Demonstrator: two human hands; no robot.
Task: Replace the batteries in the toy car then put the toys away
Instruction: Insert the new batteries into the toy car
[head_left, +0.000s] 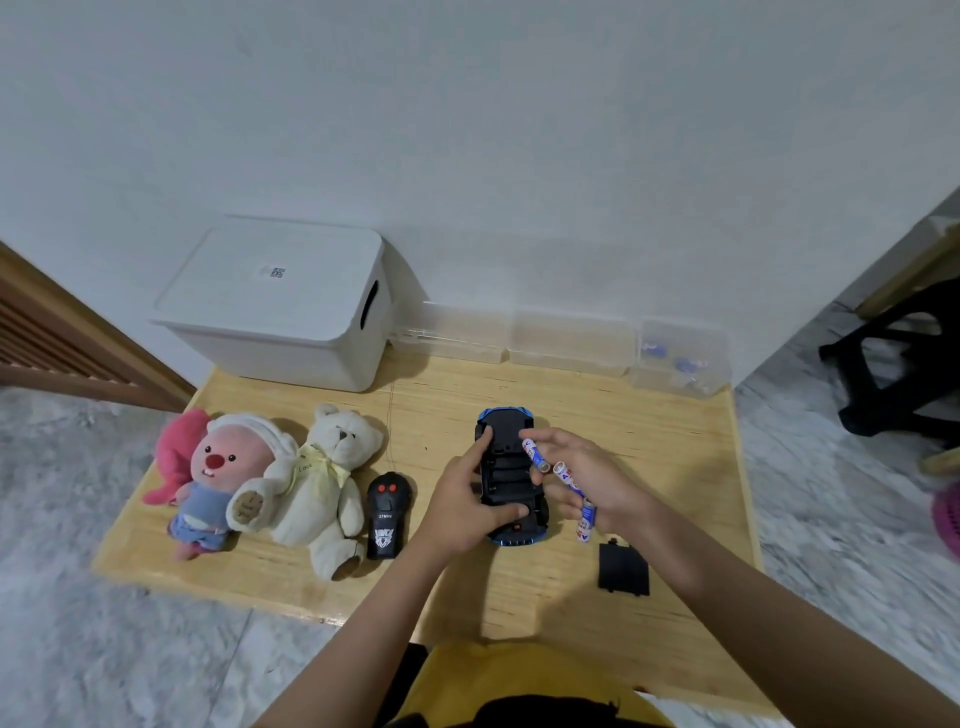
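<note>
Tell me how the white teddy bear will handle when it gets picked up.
The white teddy bear looks plush, so probably light and floppy, its limbs sagging. Lying flat on the table, it seems unlikely to roll. Its fuzzy surface should give fingers an easy grip.

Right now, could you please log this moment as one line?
left hand steadies upturned car | right hand holds batteries | cover off, on table
</note>
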